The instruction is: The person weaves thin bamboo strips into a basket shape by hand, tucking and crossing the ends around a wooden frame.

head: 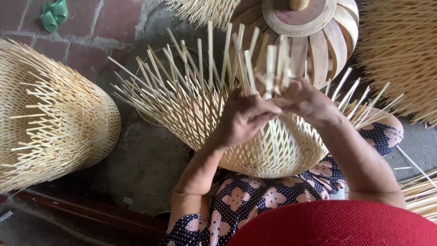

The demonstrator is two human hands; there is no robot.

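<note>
A half-woven bamboo basket rests on my lap, its loose pale strips fanning up and outward. My left hand presses on the weave near the top, fingers curled around strips. My right hand sits just right of it, pinching several upright strips together. The two hands touch at the fingertips. The ends of the strips between the hands are blurred.
A finished woven bamboo shade lies at the left. A wooden segmented mould stands behind the basket. More woven pieces sit at the upper right, loose strips at the lower right. Green sandals lie on the brick floor.
</note>
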